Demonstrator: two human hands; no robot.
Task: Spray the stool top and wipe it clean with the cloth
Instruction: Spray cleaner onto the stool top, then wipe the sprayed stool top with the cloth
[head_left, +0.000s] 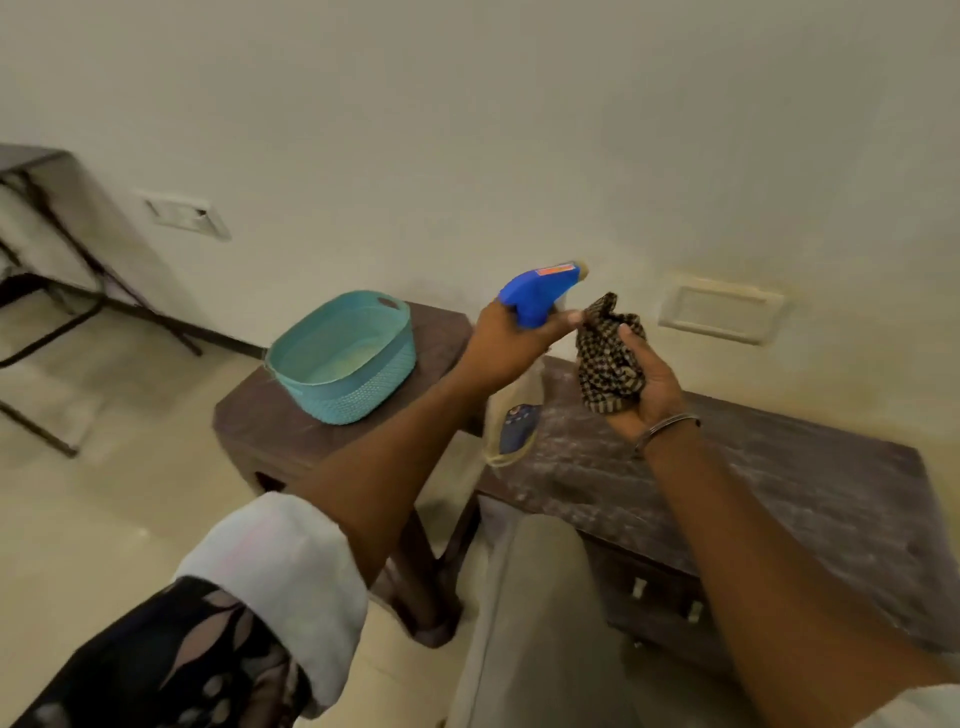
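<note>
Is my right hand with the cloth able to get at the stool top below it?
Probably yes: the right hand holds the cloth above the stool top, with nothing visible between them.

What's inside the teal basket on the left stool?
Inside the teal basket only its pale bare floor shows, with no items on it. Its near wall hides the front strip of that floor, so anything small lying there cannot be seen.

My left hand (511, 338) holds the clear plastic spray bottle with a blue trigger head (540, 296) just left of the brown-and-black checked cloth (610, 364) bunched in my right hand (649, 387), both above the left end of the dark brown wooden stool (779, 493). To its left stands a second dark wooden stool (249, 415), bearing a teal woven plastic basket (343, 364).
</note>
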